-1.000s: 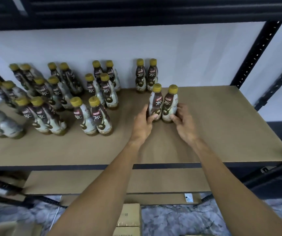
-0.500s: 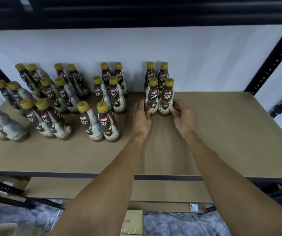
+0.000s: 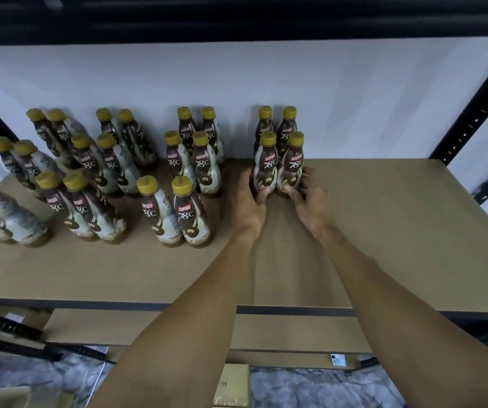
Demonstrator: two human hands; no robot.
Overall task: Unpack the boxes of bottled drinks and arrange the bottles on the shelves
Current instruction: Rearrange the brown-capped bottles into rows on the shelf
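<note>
shelf (image 3: 384,231): tan board | bottles (image 3: 189,210) upright, paired rows, left and rear

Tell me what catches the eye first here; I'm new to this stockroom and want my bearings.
Near the centre, the person's left grip and right grip each hold a brown-and-cream plastic bottle with a yellow cap. The left bottle and right bottle stand upright on the tan board shelf, just in front of a back pair. To their left stand paired rows of matching bottles.
</note>
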